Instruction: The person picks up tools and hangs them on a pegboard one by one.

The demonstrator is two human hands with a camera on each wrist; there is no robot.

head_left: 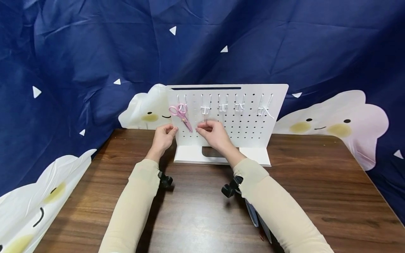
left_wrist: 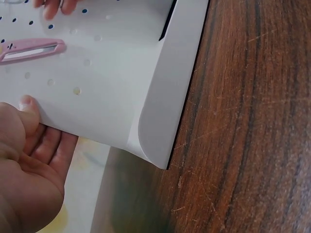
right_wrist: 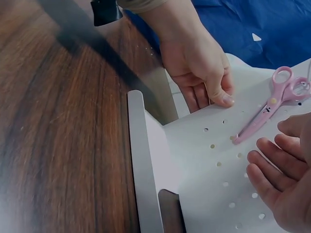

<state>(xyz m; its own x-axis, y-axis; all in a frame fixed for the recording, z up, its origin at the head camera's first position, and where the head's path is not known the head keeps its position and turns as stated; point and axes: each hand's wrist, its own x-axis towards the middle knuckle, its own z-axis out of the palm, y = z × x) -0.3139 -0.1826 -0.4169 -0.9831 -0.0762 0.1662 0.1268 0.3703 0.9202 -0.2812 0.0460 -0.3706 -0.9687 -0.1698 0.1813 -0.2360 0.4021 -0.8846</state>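
Note:
A white pegboard point(head_left: 227, 140) stands upright on its base on the wooden table. Pink scissors point(right_wrist: 265, 114) hang by a handle loop from a hook near the board's left side, blades pointing down to the right. My left hand point(head_left: 162, 138) grips the board's left edge, thumb point(left_wrist: 30, 109) on the front face and fingers behind it. In front of the board, just right of the scissors' tip, my right hand point(head_left: 216, 135) has its fingers loosely bent. Nothing shows between them in the right wrist view.
Several white wire hooks point(head_left: 223, 107) line the board's upper part. The base point(head_left: 186, 154) has a cut-out in its middle. Dark brown table point(head_left: 196, 211) spreads around it, with a blue cloth point(head_left: 202, 52) behind. Something dark and bluish point(head_left: 252, 213) lies partly under the right forearm.

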